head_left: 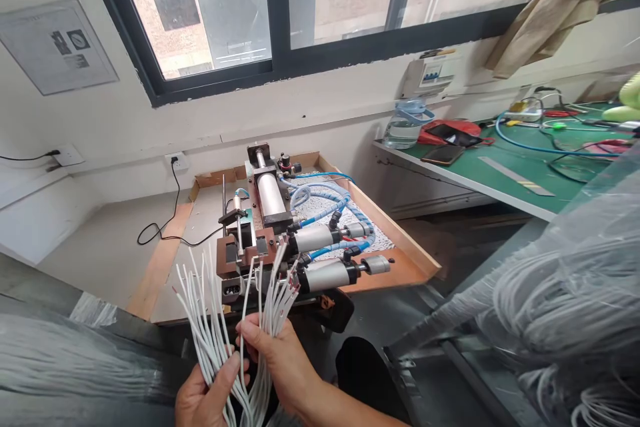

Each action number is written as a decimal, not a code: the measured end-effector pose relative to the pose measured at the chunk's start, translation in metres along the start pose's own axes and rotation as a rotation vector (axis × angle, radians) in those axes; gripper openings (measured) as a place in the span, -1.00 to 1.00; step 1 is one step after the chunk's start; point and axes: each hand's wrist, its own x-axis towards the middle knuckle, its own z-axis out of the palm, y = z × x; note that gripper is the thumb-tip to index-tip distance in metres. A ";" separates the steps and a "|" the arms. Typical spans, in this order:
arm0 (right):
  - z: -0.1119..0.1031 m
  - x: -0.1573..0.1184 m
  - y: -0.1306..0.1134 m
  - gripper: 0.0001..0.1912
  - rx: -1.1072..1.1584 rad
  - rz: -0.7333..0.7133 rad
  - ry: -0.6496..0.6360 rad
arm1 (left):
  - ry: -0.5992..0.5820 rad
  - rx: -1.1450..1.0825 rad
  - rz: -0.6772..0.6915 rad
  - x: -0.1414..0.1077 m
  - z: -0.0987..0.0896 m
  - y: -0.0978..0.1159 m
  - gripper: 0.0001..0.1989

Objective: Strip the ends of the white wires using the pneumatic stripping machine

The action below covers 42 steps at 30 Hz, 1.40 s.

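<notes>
A bundle of white cables (207, 333) fans out in front of me, split into two groups with the ends pointing up and away. My left hand (213, 390) is closed around the left group, its thumb lying across the cables. My right hand (280, 353) grips the right group and pinches a single cable between thumb and forefinger. Some tips in the right group show reddish-brown ends. Just beyond the cable ends stands a pneumatic machine (270, 193) with silver cylinders, a brown block and blue air hoses. The lower part of the bundle runs out of view at the bottom.
A wooden-edged tray (410, 263) around the machine holds many small white scraps. At right are a green-topped table (525, 173) with a water jug (406, 125) and a phone (443, 155), and plastic-wrapped cable coils (545, 300). More wrapped cables (65, 367) lie at left.
</notes>
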 end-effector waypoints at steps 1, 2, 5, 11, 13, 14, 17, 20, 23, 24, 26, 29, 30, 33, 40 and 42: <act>-0.001 0.001 0.000 -0.68 -0.023 -0.034 0.029 | 0.008 -0.013 -0.001 0.000 0.001 0.001 -0.69; -0.003 0.002 0.000 -0.69 -0.045 -0.064 0.054 | 0.022 -0.026 0.001 -0.001 0.002 0.003 -0.68; -0.004 0.007 -0.002 -0.71 -0.064 -0.095 0.111 | 0.067 -0.058 -0.003 -0.002 0.005 0.006 -0.66; -0.001 0.013 -0.007 -0.79 0.033 -0.030 0.174 | 0.091 -0.079 0.026 -0.003 0.010 0.010 -0.68; -0.001 0.013 -0.009 -0.77 0.064 0.016 0.172 | 0.098 -0.061 0.054 -0.003 0.011 0.010 -0.68; 0.000 0.013 -0.010 -0.76 0.079 0.043 0.156 | 0.097 -0.050 0.061 -0.002 0.011 0.009 -0.67; 0.002 0.008 -0.012 -0.74 0.071 0.142 -0.029 | 0.071 -0.014 0.060 -0.001 0.009 0.007 -0.67; 0.003 0.003 -0.010 -0.71 0.011 0.163 -0.172 | 0.009 0.050 0.042 -0.001 0.008 0.006 -0.67; 0.001 0.001 -0.006 -0.68 0.028 0.058 -0.035 | 0.014 0.061 0.045 -0.002 0.007 0.008 -0.67; 0.000 0.001 -0.005 -0.68 0.030 0.022 0.020 | 0.035 0.044 0.043 -0.002 0.007 0.009 -0.66; -0.003 0.003 -0.004 -0.71 0.000 -0.033 0.092 | 0.075 -0.006 0.035 -0.002 0.006 0.010 -0.65; -0.005 0.007 -0.005 -0.76 -0.049 -0.066 0.123 | 0.115 -0.047 0.041 0.000 0.007 0.010 -0.65; -0.005 0.008 -0.006 -0.77 -0.043 -0.060 0.131 | 0.120 -0.048 0.052 0.000 0.007 0.011 -0.65; -0.003 0.012 -0.008 -0.84 0.005 -0.034 0.158 | 0.117 -0.048 0.086 -0.001 0.010 0.012 -0.64; 0.000 0.013 -0.011 -0.83 0.065 0.063 0.096 | 0.106 -0.008 0.121 -0.003 0.011 0.013 -0.64; 0.001 0.010 -0.010 -0.79 0.055 0.105 -0.027 | 0.065 0.030 0.099 -0.003 0.010 0.011 -0.65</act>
